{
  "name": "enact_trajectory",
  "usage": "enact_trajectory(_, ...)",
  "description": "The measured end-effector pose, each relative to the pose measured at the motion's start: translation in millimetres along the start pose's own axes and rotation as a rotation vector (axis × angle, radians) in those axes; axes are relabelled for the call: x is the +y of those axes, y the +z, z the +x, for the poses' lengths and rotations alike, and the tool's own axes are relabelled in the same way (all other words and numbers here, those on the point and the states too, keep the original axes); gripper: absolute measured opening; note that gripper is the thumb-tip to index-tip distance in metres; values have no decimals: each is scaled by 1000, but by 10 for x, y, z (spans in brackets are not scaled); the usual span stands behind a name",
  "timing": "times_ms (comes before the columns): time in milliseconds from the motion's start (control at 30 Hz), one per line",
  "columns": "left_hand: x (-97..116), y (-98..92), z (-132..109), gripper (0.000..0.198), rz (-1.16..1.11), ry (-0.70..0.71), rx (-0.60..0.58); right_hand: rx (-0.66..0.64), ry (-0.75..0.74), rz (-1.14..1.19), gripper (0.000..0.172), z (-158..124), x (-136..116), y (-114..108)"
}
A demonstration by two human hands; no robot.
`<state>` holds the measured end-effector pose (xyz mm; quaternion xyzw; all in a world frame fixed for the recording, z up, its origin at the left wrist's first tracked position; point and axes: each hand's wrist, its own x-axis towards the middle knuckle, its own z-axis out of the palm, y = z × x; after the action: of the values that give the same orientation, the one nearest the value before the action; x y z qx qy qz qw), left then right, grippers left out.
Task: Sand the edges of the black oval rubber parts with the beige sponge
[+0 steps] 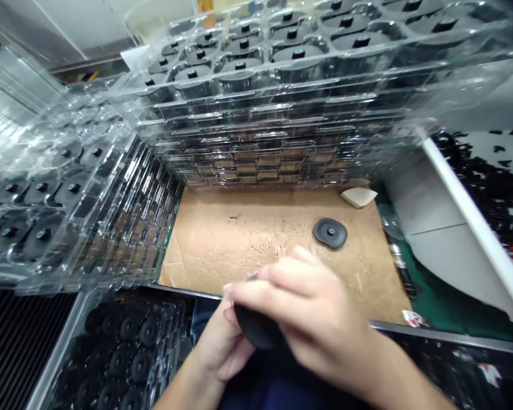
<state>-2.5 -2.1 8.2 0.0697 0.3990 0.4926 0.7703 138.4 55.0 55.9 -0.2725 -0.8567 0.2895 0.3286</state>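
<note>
My two hands meet low in the middle, just in front of the table edge. A black round part point(256, 330) sits between them. My right hand point(308, 310) lies over it from the right with fingers curled round its top. My left hand point(220, 347) cups it from below. A second black disc point(330, 232) with a small hub lies flat on the brown cardboard sheet point(248, 239), a little beyond my right hand's fingers.
Tall stacks of clear plastic trays point(282, 114) holding black discs stand at the back, more trays point(60, 199) on the left. A tray of black discs point(123, 353) sits lower left. A white bin point(474, 228) with black parts stands right. A beige scrap point(358, 197) lies nearby.
</note>
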Motion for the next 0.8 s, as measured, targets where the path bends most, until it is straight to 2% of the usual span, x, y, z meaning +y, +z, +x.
enact_trajectory(100, 58, -64, 0, 51, -48, 61, -67, -118, 306, 130, 23, -187, 110, -156)
enact_trajectory(200, 105, -131, -6, 44, -109, 102, -137, -198, 442, 366, 16, -450, 258, -182)
enact_trajectory(267, 116, -136, -1, 46, -148, 100, -150, -124, 584, 420, 15, -587, 370, -58)
enact_trajectory(367, 113, -95, 15, 48, -191, 67, -139, -9, 780, 366, 22, -656, 539, 257)
enact_trajectory(500, 103, -63, 24, 42, -216, 61, -157, 9, 738, 333, 28, -558, 725, 637)
enact_trajectory(600, 92, -79, 24, 47, -223, 54, -204, 55, 696, 296, 28, -502, 826, 798)
enact_trajectory(700, 73, -87, 40, 46, -221, 83, -259, 129, 695, 258, 32, -531, 897, 831)
enact_trajectory(800, 49, -90, 84, 46, -98, 232, -243, 173, 696, 260, 32, -635, 907, 701)
